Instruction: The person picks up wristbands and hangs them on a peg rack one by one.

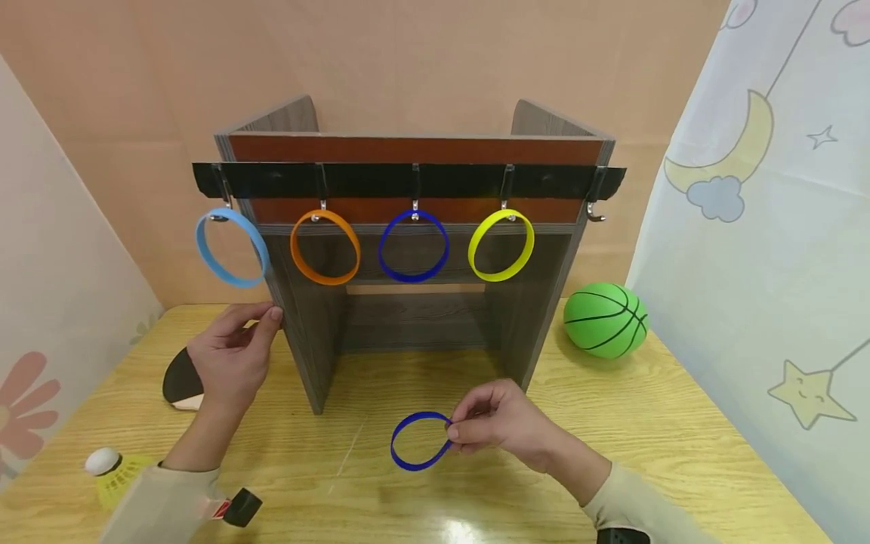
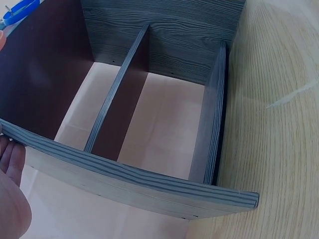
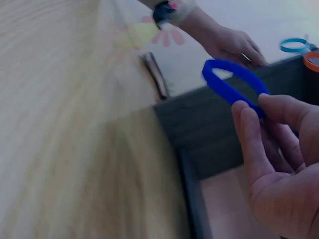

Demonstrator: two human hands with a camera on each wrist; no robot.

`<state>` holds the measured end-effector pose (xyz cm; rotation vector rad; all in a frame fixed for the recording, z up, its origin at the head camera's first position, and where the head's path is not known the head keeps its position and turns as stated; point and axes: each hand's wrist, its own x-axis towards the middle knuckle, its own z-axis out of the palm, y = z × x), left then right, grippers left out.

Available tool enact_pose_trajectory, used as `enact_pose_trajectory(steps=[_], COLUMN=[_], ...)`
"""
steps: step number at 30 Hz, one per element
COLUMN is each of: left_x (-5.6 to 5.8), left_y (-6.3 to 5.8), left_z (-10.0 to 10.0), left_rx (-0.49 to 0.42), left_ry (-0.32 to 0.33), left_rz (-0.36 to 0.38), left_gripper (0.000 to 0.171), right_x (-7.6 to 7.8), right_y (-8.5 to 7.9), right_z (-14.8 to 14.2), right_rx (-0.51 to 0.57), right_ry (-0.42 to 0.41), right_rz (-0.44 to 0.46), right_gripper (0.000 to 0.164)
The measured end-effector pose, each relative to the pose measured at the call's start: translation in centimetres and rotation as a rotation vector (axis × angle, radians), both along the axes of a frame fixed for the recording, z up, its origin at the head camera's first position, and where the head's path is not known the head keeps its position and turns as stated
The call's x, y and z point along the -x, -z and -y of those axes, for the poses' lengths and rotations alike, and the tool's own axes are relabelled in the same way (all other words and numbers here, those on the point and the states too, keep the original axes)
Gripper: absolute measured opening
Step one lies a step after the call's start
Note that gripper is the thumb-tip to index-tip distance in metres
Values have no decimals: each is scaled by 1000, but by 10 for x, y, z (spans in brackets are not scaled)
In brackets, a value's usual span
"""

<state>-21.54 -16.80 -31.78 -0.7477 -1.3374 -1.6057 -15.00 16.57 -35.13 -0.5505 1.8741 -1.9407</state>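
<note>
Between the thumb and fingers of my right hand is the edge of a dark blue wristband, held above the table in front of the shelf. The right wrist view shows the same wristband pinched at one end. My left hand grips the left side panel of a grey wooden shelf; its fingers lie on the panel's outer side. From hooks on a black strip hang a light blue wristband, an orange wristband, another dark blue wristband and a yellow wristband.
At the strip's right end is a metal hook. A green ball sits right of the shelf. To the left lie a black paddle-like object, partly hidden by my left hand, and a yellow shuttlecock.
</note>
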Motion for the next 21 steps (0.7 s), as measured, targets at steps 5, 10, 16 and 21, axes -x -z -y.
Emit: enact_pose_trajectory(steps=[5, 10, 16, 21], left_x=[7, 6, 2, -2], left_y=[7, 7, 3, -1], left_z=[4, 3, 2, -1], left_rx=[-19, -12, -5, -6], left_ry=[31, 12, -3, 10], left_rz=[-17, -8, -2, -9], left_gripper=[15, 15, 15, 14], right_x=[4, 7, 9, 9], right_y=[-10, -24, -41, -56], right_z=[-19, -33, -44, -53], right_rx=[120, 191, 355, 494], right_ry=[-20, -27, -56, -84], right_rz=[-112, -179, -197, -242], right_gripper=[12, 18, 25, 30])
